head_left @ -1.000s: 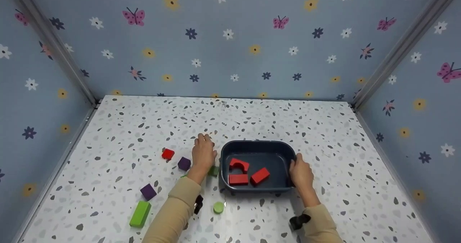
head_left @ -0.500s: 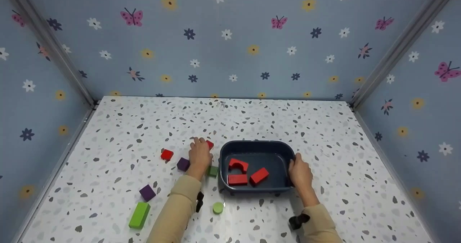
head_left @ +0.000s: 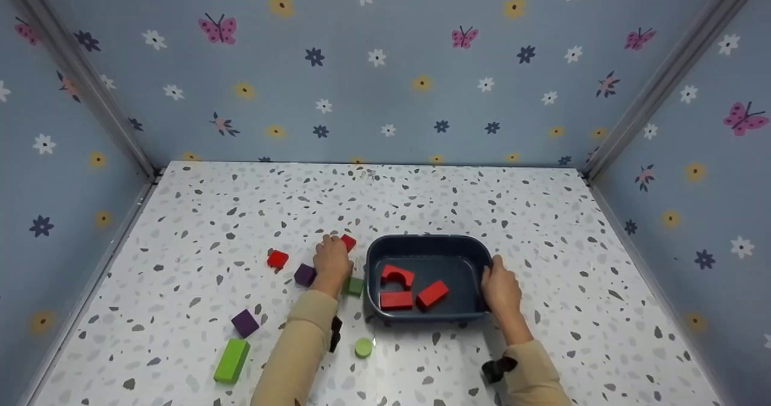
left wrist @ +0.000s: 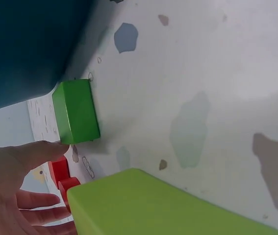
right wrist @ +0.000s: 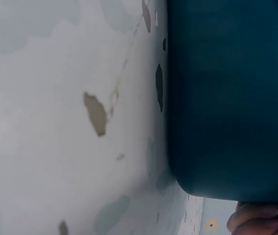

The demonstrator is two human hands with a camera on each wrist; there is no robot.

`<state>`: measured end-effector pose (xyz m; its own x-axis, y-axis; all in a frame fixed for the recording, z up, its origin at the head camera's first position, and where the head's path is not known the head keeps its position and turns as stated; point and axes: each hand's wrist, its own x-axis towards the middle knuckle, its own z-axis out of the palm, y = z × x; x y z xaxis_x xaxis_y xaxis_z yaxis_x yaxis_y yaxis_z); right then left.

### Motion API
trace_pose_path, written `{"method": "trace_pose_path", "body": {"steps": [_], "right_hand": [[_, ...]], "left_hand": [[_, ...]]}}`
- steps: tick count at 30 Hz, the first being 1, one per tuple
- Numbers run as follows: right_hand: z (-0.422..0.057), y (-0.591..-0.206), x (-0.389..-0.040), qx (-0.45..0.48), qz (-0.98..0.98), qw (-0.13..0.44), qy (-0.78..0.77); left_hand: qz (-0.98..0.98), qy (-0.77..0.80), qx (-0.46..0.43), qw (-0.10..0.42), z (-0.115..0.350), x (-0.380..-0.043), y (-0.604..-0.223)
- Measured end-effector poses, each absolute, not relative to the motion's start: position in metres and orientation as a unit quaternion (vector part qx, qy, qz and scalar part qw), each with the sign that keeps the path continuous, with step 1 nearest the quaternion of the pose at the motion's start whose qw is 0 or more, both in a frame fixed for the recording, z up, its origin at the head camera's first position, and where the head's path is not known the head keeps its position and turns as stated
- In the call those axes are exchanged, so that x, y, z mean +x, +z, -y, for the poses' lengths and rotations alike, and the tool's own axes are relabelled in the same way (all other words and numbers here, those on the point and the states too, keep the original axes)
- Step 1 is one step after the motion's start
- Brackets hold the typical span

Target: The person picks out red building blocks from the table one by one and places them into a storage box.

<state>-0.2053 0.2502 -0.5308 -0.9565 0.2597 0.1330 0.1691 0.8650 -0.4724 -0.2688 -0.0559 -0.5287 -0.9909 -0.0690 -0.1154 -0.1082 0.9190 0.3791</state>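
Observation:
My left hand (head_left: 333,262) reaches over the table beside a red block (head_left: 348,243). In the left wrist view its thumb and fingers (left wrist: 38,199) are spread apart, with the red block (left wrist: 59,170) and a rounded red piece (left wrist: 68,188) showing in the gap. Close to the thumb lies a green block (left wrist: 77,110), against the bin's side. My right hand (head_left: 503,287) grips the right end of a dark blue bin (head_left: 429,318). Inside the bin are a red arch block (head_left: 405,273) and two red rectangular blocks, one of them tilted (head_left: 432,294).
Left of the left hand lie a purple cube (head_left: 305,274) and a small red piece (head_left: 277,259). Nearer the front are another purple cube (head_left: 245,323), a long light green block (head_left: 232,361) and a green disc (head_left: 363,347). Flowered panels (head_left: 385,68) enclose the speckled table (head_left: 482,207).
My left hand has drawn slightly back and left, uncovering the red block at its right. The right hand keeps its grip on the bin, which stays in place.

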Motion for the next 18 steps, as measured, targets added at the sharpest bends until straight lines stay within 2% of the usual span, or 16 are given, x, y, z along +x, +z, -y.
{"method": "trace_pose_path", "body": {"steps": [11,18], "right_hand": [[-0.2508,-0.5325,-0.205,-0.104,0.961,0.111,0.231],[-0.2508,-0.5323,-0.2058,-0.11,0.962,0.093,0.232]], "left_hand": [[-0.978,0.198,-0.055,0.045,0.0567,-0.2705,-0.5307],[-0.976,0.204,-0.058,0.041,0.0573,-0.2732,-0.533]]}}
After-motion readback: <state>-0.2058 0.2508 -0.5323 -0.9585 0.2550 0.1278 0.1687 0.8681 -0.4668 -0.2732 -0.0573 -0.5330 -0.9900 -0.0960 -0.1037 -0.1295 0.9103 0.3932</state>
